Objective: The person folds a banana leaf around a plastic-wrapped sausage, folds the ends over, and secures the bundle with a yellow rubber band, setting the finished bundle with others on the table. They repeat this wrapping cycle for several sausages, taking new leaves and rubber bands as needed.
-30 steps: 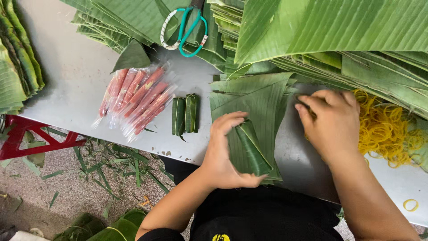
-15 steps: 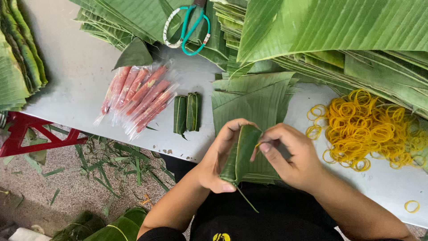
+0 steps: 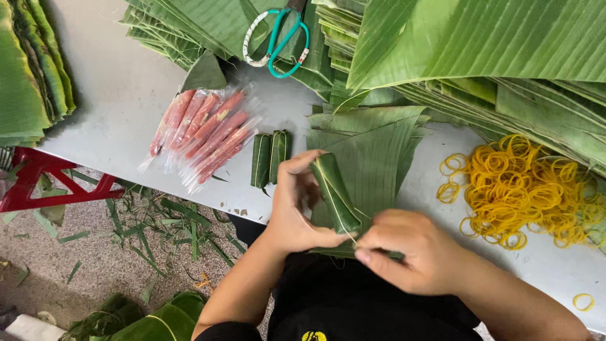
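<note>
On the left of the worktop [image 3: 126,95] lie clear packets of red sausages [image 3: 202,132], with two finished leaf rolls [image 3: 269,158] just to their right. My left hand [image 3: 297,208] is curled around a leaf-wrapped bundle [image 3: 334,192], held tilted over the cut banana leaves [image 3: 372,151] near the worktop's near edge. My right hand [image 3: 410,249] pinches its near end shut, and the pile of yellow rubber bands [image 3: 530,189] lies to the right.

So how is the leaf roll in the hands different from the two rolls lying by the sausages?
The held roll is gripped by the left hand, tilted diagonally above the table, while the two rolls lie flat, side by side, untouched. The held roll has its lower end pinched by the right hand; the two rolls have both ends free. All are green leaf-wrapped and of similar shape.
</note>
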